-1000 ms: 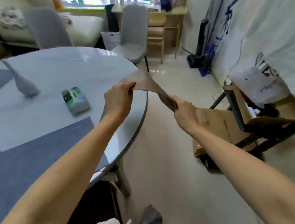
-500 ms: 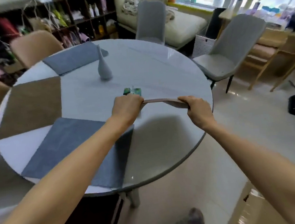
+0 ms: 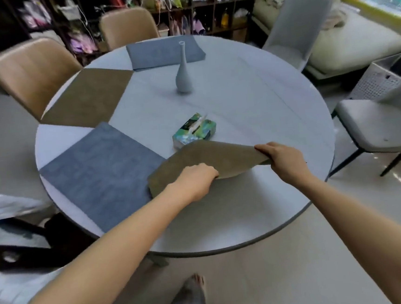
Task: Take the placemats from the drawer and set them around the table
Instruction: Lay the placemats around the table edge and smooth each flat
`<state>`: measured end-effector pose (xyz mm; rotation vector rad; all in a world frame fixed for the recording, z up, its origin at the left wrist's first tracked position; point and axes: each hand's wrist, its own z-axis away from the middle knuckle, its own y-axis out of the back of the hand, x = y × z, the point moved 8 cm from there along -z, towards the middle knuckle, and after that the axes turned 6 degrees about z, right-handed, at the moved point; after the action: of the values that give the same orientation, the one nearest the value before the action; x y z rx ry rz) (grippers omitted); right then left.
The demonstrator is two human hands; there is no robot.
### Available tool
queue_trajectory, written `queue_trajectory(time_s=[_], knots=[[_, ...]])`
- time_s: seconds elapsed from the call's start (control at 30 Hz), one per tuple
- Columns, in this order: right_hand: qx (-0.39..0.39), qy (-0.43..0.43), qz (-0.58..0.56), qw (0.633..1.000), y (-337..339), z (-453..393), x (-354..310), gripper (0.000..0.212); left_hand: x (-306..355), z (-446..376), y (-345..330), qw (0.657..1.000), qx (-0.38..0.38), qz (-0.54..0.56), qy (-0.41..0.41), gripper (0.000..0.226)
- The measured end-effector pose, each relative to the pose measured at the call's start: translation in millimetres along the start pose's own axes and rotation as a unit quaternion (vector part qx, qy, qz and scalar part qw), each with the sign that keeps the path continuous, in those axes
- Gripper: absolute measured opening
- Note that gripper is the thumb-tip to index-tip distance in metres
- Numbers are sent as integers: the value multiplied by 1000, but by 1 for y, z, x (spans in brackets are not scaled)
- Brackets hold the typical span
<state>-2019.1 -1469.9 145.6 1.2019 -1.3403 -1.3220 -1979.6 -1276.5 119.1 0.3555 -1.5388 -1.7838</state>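
I hold the brown mat (image 3: 210, 159) over the near part of the table (image 3: 252, 113), stretched between my hands. My left hand (image 3: 196, 181) grips its near edge, fingers curled round it; my right hand (image 3: 284, 160) pinches its right corner. The mat's left end overlaps the grey mat (image 3: 99, 170), and its far edge hides the near side of the tissue pack (image 3: 194, 130).

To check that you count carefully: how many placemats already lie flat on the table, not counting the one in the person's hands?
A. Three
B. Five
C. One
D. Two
A: a grey mat, a brown mat and a far grey mat lie flat on the table, while both hands hold a fourth mat.
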Motion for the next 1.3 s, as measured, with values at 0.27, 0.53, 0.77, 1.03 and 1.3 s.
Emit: queue_trajectory(time_s=[0.27, 0.53, 0.77, 1.03, 1.3], knots=[[-3, -1, 12, 1000, -19, -18, 59, 74, 48, -64, -30, 990, -122, 58, -28, 36], [-70, 163, 73, 981, -48, -33, 86, 45, 59, -91, -36, 978, -196, 58, 30, 30], [-104, 269, 54, 956, -73, -37, 120, 25, 96, -91, -30, 981, -114, 4, 158, 35], [-199, 317, 87, 923, -97, -1, 135, 62, 127, -89, -44, 968, -53, -76, 234, 36], [-196, 300, 100, 928, -142, 21, 106, 70, 102, -53, -128, 956, -73, -25, 285, 69]])
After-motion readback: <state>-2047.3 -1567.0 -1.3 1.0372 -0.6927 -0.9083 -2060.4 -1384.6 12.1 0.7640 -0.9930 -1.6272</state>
